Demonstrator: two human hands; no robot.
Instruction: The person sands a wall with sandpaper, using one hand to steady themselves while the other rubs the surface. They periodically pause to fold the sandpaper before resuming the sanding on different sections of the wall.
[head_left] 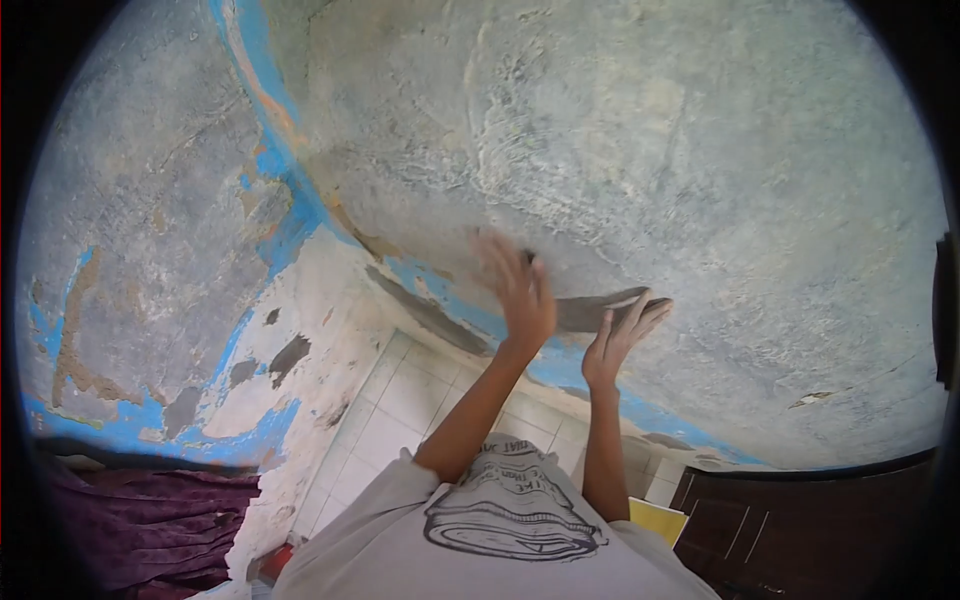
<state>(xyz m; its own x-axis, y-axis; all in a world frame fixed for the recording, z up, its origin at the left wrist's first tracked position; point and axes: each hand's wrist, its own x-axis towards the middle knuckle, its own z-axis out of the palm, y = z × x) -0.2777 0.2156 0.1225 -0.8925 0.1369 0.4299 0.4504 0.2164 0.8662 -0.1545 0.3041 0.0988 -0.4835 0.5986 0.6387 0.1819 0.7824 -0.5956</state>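
Note:
My left hand is raised against the grey, rough wall, its fingers apart and smeared by motion. A small dark spot shows between its fingers; I cannot make out what it is. To its right, my right hand has its fingers stretched out and nearly flat to the wall. A dark grey, thin strip spans the space between both hands, and its right end meets the right fingertips. Whether it is a loose sheet or part of the wall is unclear. Blue paint runs below the hands.
White tiles lie below, beside a peeling pale wall edge. Purple cloth hangs at the lower left. Dark brown furniture stands at the lower right, near a yellow item. Something red shows at the bottom.

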